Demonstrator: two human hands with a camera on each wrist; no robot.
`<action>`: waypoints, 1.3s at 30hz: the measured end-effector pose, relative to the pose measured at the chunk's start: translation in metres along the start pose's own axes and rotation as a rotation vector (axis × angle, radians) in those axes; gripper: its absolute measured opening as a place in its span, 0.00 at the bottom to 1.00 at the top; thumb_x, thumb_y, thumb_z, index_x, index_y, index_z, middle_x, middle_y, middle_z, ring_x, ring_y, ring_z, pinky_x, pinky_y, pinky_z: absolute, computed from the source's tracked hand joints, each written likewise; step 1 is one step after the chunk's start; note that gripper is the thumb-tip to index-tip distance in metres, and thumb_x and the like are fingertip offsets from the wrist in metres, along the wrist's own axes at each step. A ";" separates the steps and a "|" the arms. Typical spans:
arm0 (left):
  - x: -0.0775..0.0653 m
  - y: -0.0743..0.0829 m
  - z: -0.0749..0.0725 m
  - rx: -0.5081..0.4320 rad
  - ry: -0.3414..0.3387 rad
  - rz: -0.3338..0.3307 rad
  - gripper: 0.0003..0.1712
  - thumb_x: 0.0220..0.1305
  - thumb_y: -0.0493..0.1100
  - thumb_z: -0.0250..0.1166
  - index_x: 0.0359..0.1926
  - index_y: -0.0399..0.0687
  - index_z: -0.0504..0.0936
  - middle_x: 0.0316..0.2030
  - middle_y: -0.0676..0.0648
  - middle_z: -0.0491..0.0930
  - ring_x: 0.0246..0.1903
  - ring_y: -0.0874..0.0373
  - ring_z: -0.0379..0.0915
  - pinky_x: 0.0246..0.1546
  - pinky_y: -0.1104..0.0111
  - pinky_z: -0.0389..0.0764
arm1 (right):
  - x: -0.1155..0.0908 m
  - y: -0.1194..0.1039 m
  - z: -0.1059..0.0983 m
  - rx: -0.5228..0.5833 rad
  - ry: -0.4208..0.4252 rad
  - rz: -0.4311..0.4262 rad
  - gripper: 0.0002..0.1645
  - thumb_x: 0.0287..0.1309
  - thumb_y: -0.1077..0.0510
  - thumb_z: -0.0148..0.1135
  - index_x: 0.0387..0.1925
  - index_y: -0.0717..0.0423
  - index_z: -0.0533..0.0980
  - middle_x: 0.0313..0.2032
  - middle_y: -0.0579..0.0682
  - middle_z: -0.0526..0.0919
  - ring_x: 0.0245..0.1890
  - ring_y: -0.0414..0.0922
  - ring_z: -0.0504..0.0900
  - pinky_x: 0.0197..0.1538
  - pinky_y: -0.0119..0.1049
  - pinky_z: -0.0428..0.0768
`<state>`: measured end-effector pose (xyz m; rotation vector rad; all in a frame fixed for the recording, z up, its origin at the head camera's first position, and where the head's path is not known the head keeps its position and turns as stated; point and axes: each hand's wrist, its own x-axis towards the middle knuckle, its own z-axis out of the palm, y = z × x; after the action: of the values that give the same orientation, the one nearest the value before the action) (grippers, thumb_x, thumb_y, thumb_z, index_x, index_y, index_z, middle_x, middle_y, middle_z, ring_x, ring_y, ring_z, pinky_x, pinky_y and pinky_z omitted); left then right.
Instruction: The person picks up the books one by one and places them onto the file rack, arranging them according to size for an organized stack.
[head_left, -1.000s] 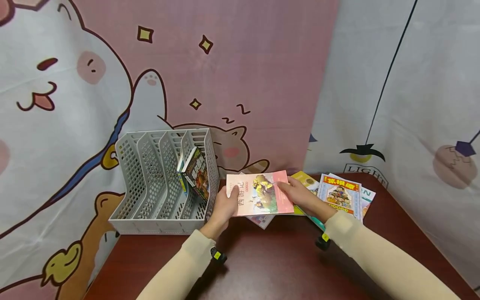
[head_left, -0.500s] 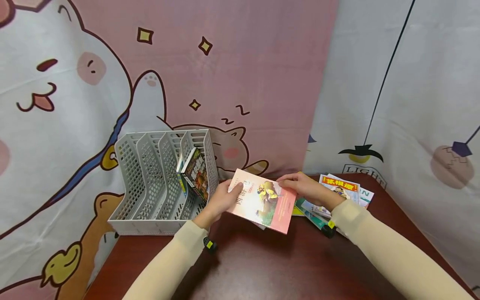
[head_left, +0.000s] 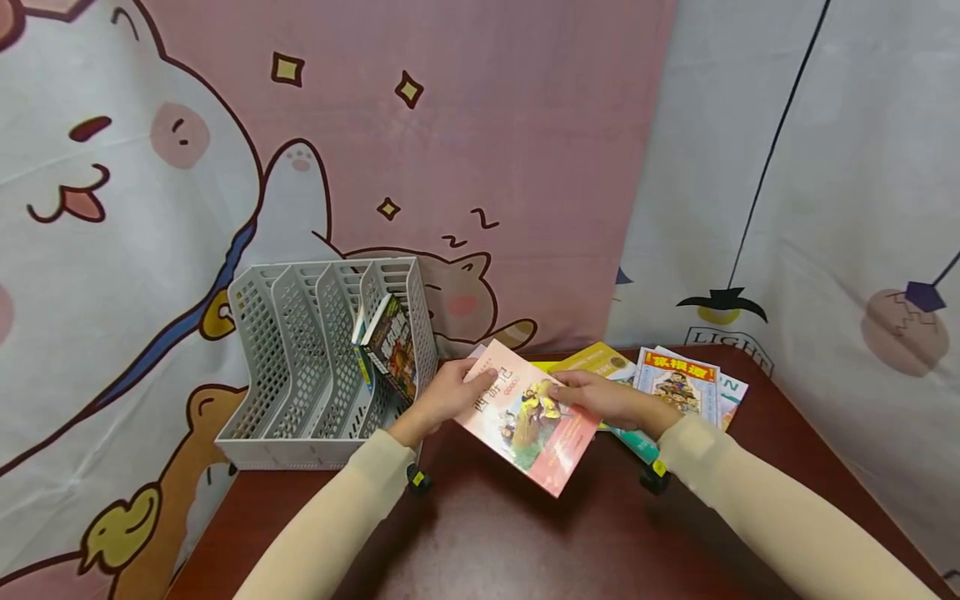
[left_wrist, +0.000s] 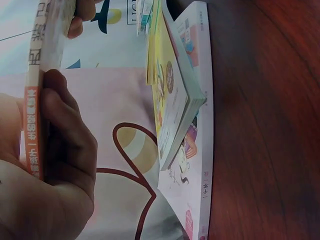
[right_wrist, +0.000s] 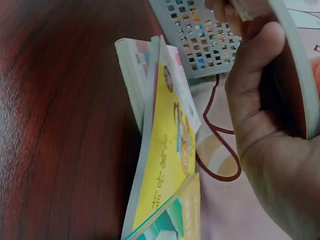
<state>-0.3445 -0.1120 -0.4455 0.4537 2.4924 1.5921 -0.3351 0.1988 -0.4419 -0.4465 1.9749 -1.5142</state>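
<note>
A pink paperback book [head_left: 528,417] with a yellow-clad figure on its cover is held up over the table, tilted with its lower corner toward me. My left hand [head_left: 448,392] pinches its upper left edge, thumb on the cover; in the left wrist view the fingers curl behind the book's spine [left_wrist: 34,115]. My right hand [head_left: 600,396] grips the upper right edge, thumb on the cover. In the right wrist view, fingers of the right hand [right_wrist: 265,100] fold under the book's back. Beneath and behind it lies a pile of books, topped by a yellow one [right_wrist: 167,150].
A grey perforated file rack [head_left: 315,450] stands at the left; its rightmost slots hold a dark comic-style book [head_left: 393,350] and a thinner one. Several books, including a red-and-yellow-titled one [head_left: 678,383], lie at the right back of the dark red table [head_left: 495,542]. A printed cloth hangs behind.
The pink book has turned clockwise and its lower corner has come toward me. My right hand shifted its grip along the edge. The left hand kept hold.
</note>
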 end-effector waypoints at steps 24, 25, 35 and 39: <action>0.004 0.029 -0.005 -0.413 0.250 -0.035 0.30 0.83 0.67 0.59 0.64 0.49 0.85 0.47 0.44 0.90 0.39 0.57 0.89 0.41 0.64 0.91 | 0.001 -0.006 0.058 0.269 0.295 -0.227 0.31 0.92 0.48 0.41 0.82 0.58 0.54 0.51 0.53 0.89 0.41 0.43 0.93 0.44 0.37 0.91; 0.004 0.030 -0.004 -0.422 0.253 -0.034 0.31 0.82 0.67 0.59 0.66 0.50 0.84 0.49 0.43 0.91 0.40 0.57 0.90 0.42 0.63 0.92 | 0.000 -0.006 0.062 0.262 0.277 -0.221 0.32 0.91 0.48 0.41 0.83 0.58 0.53 0.53 0.55 0.89 0.43 0.43 0.92 0.45 0.37 0.91; 0.004 0.027 0.001 -0.500 0.264 -0.043 0.29 0.70 0.65 0.76 0.60 0.53 0.87 0.48 0.42 0.94 0.39 0.52 0.94 0.41 0.59 0.94 | -0.001 -0.001 0.075 0.216 0.220 -0.177 0.34 0.91 0.48 0.44 0.86 0.54 0.51 0.58 0.60 0.88 0.48 0.45 0.92 0.50 0.38 0.89; 0.003 0.027 0.000 -0.501 0.277 -0.043 0.28 0.68 0.63 0.78 0.59 0.52 0.88 0.47 0.42 0.94 0.38 0.52 0.94 0.41 0.59 0.94 | 0.001 0.001 0.075 0.219 0.208 -0.190 0.35 0.91 0.48 0.44 0.86 0.54 0.51 0.59 0.61 0.88 0.48 0.45 0.92 0.50 0.38 0.90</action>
<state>-0.3427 -0.1005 -0.4211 0.1141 2.1244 2.2939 -0.2871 0.1422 -0.4552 -0.4066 1.9336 -1.9418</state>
